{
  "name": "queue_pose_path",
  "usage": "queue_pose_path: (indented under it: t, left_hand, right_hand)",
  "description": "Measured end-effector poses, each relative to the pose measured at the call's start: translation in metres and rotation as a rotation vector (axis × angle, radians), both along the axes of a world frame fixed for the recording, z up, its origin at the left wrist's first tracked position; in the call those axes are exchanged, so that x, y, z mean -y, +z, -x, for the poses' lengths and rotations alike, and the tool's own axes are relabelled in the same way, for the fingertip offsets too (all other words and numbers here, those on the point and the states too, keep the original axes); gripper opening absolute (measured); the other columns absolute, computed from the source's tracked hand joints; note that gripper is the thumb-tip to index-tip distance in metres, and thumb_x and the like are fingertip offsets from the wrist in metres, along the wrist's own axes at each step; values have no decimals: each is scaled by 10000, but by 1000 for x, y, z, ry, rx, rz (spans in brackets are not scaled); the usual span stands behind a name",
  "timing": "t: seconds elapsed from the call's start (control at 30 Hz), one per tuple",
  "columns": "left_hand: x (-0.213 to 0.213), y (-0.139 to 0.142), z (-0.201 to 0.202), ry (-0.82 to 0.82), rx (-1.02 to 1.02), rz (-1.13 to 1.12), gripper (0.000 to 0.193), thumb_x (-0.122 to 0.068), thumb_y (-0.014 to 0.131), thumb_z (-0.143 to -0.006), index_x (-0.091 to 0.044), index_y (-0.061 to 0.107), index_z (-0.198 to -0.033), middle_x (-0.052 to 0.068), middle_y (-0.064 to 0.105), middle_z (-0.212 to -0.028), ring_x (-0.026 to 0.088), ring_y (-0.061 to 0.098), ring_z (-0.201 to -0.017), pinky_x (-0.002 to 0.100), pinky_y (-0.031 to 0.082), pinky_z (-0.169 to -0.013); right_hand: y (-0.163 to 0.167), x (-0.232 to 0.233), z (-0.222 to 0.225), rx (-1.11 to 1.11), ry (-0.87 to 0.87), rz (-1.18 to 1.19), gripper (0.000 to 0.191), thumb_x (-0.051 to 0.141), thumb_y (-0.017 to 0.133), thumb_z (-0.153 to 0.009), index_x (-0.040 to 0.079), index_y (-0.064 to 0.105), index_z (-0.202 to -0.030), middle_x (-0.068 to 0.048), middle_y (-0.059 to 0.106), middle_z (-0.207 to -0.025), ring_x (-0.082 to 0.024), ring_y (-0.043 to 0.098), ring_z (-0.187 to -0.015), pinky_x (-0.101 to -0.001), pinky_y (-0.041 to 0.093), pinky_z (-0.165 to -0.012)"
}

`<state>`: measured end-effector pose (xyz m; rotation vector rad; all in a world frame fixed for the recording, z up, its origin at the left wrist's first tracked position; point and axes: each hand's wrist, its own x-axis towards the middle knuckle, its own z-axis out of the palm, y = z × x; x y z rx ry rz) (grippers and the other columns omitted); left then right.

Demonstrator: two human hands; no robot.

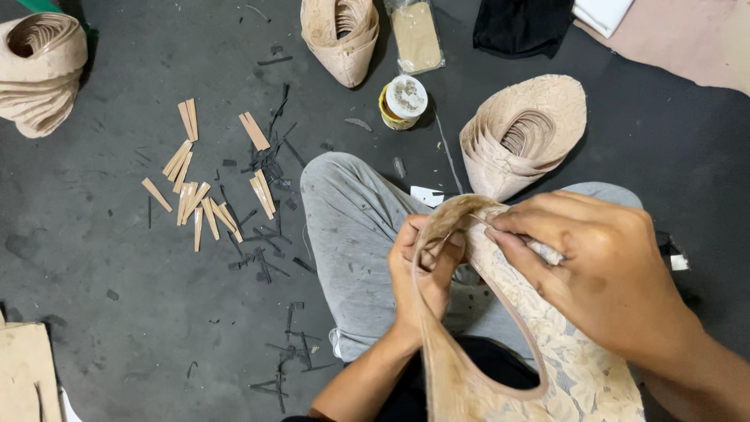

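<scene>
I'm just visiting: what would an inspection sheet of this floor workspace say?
Surface: dark grey floor, scuffed, person sitting on it.
Job's things: beige floral shoe upper, held in the lap.
Clutter: tan strips, black offcuts, small open tin.
Hands: left hand grips the upper's folded end; right hand pinches its edge.
Cables: nothing seen; only a thin thread.
Surroundings: nested stacks of uppers, clear packet, black cloth.

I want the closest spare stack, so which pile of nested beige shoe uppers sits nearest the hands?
The stack just above the right hand, beside the knee. The top-centre and far-left stacks lie farther off.
</scene>
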<state>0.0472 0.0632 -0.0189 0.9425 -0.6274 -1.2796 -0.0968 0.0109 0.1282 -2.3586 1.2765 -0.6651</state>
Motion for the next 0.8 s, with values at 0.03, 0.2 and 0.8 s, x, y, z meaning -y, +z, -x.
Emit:
queue_pose_path:
  t: [0.03,0.2,0.8]
  left_hand:
    - [0,1,0,-19,-35,17,162,-30,671,-1014,4,616,-1163,12,707,-954,68,636,-822,236,542,-727]
    - [-4,10,0,-58,89,-74,231,-93,653,-1038,50,704,-1212,-13,693,-979,45,586,-846,209,486,-741]
    - [-5,6,4,-20,48,-3,241,-124,655,-1037,48,669,-1204,5,701,-989,51,607,-861,212,511,-766]
  right_hand:
    - [0,-1,0,-5,-6,-11,132,76,782,-788,-23,778,-875,-142,765,-859,-260,747,-745,-351,574,-627]
    - [5,-9,0,-22,-2,-50,130,73,779,-762,-18,767,-854,-130,769,-862,-273,748,-762,-352,579,-644]
    - [3,0,-4,-29,-30,-48,137,86,783,-777,-17,769,-867,-120,749,-787,-254,722,-662,-351,543,-561]
